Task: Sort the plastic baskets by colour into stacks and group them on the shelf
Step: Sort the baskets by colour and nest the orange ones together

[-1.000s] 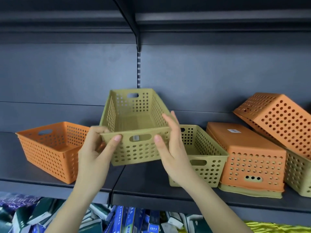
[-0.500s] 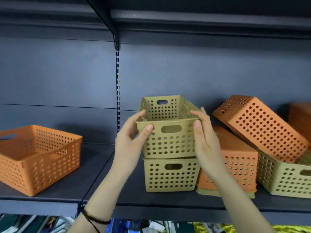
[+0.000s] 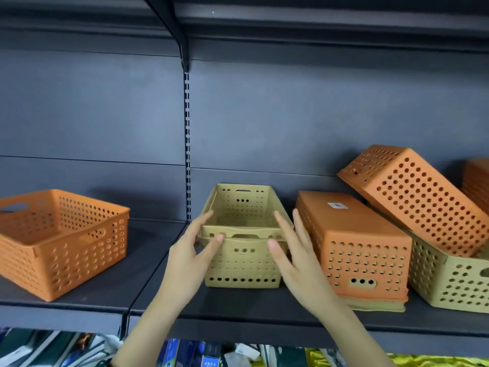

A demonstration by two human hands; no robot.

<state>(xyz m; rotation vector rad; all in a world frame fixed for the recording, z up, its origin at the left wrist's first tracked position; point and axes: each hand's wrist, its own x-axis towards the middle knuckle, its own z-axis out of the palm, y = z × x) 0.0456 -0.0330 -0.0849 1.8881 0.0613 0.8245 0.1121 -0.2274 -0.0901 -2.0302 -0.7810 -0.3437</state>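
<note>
Two olive-green baskets [image 3: 242, 250] sit nested upright mid-shelf [image 3: 105, 290]. At left stands a wide orange basket [image 3: 60, 242], upright and open. At right an orange basket [image 3: 352, 247] lies upside down over a green one, and another orange basket [image 3: 415, 197] leans tilted on a green basket [image 3: 449, 282].

Soft, even light from the front leaves the dark back panel [image 3: 291, 115] palest just beside the slotted upright [image 3: 187, 144], only faint shadows under the baskets, no glare, both hands and the goods below the shelf [image 3: 238, 321] slightly blurred, and straight edges bowed toward the corners.
</note>
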